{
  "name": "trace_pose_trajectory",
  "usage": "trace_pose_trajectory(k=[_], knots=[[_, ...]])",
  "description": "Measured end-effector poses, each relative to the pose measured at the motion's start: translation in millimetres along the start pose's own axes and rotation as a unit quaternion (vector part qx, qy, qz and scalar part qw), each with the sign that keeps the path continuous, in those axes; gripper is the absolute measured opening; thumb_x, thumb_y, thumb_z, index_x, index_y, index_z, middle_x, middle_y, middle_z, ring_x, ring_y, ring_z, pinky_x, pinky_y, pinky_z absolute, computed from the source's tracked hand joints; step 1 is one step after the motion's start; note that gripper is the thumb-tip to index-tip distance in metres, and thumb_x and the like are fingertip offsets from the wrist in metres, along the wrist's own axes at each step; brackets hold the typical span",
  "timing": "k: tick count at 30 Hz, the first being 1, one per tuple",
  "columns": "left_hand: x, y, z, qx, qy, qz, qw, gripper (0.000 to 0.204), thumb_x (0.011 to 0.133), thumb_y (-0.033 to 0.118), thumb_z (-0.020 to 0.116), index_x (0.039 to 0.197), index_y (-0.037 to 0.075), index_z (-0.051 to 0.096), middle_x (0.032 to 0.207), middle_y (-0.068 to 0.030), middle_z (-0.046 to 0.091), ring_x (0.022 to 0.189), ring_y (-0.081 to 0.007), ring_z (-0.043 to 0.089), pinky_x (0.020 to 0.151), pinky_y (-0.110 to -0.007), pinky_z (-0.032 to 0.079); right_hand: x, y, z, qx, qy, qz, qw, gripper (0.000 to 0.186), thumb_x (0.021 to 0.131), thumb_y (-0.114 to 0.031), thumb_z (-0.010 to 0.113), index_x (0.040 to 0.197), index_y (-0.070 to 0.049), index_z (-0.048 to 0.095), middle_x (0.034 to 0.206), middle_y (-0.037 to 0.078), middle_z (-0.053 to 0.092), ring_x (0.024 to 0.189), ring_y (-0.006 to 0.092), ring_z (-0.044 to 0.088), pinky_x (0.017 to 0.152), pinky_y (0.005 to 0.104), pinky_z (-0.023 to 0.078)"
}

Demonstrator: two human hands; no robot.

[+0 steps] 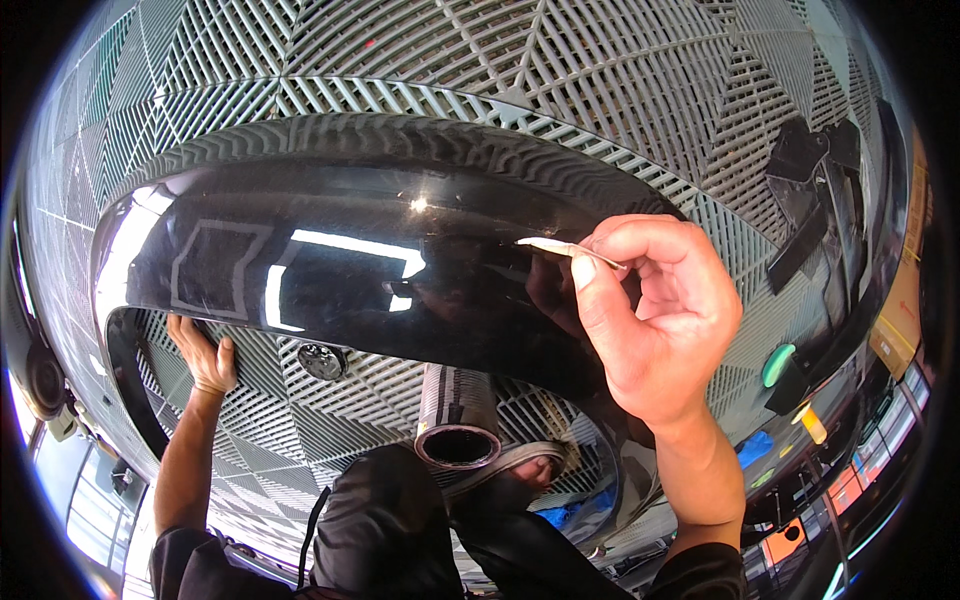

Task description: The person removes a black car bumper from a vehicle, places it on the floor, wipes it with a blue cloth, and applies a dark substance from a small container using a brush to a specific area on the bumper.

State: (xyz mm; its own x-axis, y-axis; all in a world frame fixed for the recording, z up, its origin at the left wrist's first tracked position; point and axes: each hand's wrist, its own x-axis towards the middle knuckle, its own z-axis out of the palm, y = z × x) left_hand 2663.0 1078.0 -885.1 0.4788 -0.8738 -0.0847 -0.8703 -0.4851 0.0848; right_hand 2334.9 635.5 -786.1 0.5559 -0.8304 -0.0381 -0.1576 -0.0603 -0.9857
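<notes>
A large glossy black curved panel that looks like a car bumper (pixel 480 270) spans the view in front of me, with bright light reflections on its surface. My right hand (pixel 665 310) is above its right part, thumb and forefinger pinching a thin pale strip (pixel 548 246). The strip points left, its whitish tip over the black surface; whether it touches is hard to tell. At the panel's near-left edge, my left hand (pixel 203 358) has its fingers stretched out, fingertips against the edge and thumb apart. It holds no separate item.
Grey slatted tiles (pixel 640 80) cover the floor. Near my knees stand a hollow cylinder (pixel 457 420) and a small round black part (pixel 322 360). To the right are black plastic pieces (pixel 815 190), a green disc (pixel 777 365), a yellow-handled tool (pixel 811 424) and a blue cloth (pixel 756 448).
</notes>
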Motion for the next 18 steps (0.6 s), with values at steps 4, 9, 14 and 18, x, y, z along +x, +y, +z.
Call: trace_pose_trajectory(k=[4, 9, 14, 18], knots=[[-1, 0, 0, -0.002, 0.003, 0.004, 1.0, 0.087, 0.094, 0.058, 0.038, 0.141, -0.014, 0.029, 0.145, -0.036, 0.027, 0.132, -0.0503, 0.03, 0.111, -0.059, 0.019, 1, -4, -4, 0.007, 0.014, -0.003, 1.0, 0.019, 0.075, 0.01, 0.073, 0.089, -0.001, 0.066, 0.083, 0.004, 0.066, 0.07, 0.007, 0.054, 0.063, 0.0207, 0.044], [2, 4, -1, -0.008, 0.006, 0.007, 1.0, 0.085, 0.094, 0.056, 0.038, 0.142, -0.013, 0.028, 0.145, -0.0362, 0.027, 0.132, -0.051, 0.029, 0.111, -0.06, 0.019, 1, -2, -10, -0.036, 0.011, -0.028, 0.999, 0.02, 0.074, 0.009, 0.073, 0.088, -0.003, 0.066, 0.078, 0.003, 0.066, 0.065, 0.0071, 0.054, 0.06, 0.0208, 0.044], [4, 7, -1, -0.007, 0.016, 0.004, 1.0, 0.085, 0.094, 0.058, 0.039, 0.141, -0.013, 0.031, 0.145, -0.0356, 0.029, 0.135, -0.049, 0.028, 0.113, -0.056, 0.019, 0, 0, -9, -0.037, 0.015, -0.029, 0.999, 0.019, 0.074, 0.008, 0.072, 0.087, -0.004, 0.066, 0.076, 0.002, 0.066, 0.064, 0.0074, 0.058, 0.059, 0.0213, 0.045], [4, 8, -2, -0.019, 0.017, 0.014, 1.0, 0.083, 0.095, 0.056, 0.038, 0.141, -0.013, 0.031, 0.145, -0.0357, 0.029, 0.135, -0.0492, 0.028, 0.113, -0.056, 0.019, -3, 1, -7, -0.034, 0.014, -0.029, 0.999, 0.019, 0.074, 0.008, 0.072, 0.086, -0.004, 0.065, 0.076, 0.002, 0.066, 0.065, 0.0076, 0.06, 0.059, 0.0214, 0.045]])
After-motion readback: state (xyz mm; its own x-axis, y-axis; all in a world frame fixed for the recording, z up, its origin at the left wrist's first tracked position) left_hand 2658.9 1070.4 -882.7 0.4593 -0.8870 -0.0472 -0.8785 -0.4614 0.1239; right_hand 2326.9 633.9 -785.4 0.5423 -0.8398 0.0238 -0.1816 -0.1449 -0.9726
